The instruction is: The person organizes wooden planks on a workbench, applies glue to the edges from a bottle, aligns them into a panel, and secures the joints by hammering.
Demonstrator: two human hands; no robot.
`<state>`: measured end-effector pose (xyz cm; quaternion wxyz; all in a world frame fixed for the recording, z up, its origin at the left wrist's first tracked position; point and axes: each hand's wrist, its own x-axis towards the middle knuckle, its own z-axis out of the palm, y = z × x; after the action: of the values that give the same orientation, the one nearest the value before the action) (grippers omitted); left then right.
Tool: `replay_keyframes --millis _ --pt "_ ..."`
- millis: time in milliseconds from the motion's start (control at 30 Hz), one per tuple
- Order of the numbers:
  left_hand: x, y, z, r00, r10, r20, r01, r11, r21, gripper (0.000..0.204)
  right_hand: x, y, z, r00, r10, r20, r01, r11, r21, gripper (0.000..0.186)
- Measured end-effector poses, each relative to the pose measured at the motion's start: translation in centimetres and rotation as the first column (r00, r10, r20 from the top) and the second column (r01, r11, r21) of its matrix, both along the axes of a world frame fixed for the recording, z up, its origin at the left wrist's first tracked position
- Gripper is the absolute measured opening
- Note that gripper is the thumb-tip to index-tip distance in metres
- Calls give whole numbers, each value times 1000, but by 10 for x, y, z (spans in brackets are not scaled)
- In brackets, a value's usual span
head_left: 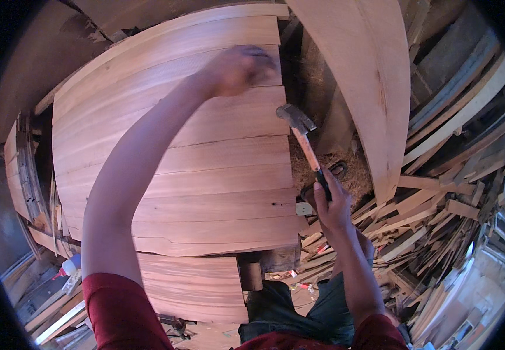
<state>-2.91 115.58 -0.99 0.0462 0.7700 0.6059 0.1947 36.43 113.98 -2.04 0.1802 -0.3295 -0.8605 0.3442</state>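
My right hand (335, 205) grips a claw hammer (305, 146) by its dark lower handle, with the metal head raised beside the right edge of the wooden panel. The upper shaft looks worn to an orange-brown tone. My left arm reaches far across the reddish wooden panel (217, 169), which is made of several boards laid side by side. Near the panel's far right end, my left hand (242, 71) is smeared by motion; its fingers look curled, but what they hold, if anything, cannot be made out.
A wide curved plank (375, 76) stands at the upper right. Heaped wood offcuts (421, 227) fill the right side, with shavings (354, 175) near the hammer. Another board panel (191, 283) lies nearer me. A white bottle with a pink tip (70, 266) stands at the lower left.
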Motion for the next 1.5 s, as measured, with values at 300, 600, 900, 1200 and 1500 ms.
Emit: replay_keyframes --millis 300,600,900,1200,1500 --pt "78 88 5 932 -37 360 249 788 -563 45 3 31 -10 985 158 72 -158 987 -5 39" --pt "73 92 6 975 -152 162 222 693 -686 45 -35 62 -9 956 280 85 -289 950 117 38" --pt "71 81 10 972 -193 137 231 657 -717 46 -57 78 -25 975 219 43 -223 957 187 40" --pt "68 78 17 968 -220 119 235 633 -738 48 -64 70 -17 979 192 66 -200 968 150 45" --pt "76 77 19 961 -257 106 247 618 -746 50 -68 67 -19 988 102 119 -120 982 148 48"
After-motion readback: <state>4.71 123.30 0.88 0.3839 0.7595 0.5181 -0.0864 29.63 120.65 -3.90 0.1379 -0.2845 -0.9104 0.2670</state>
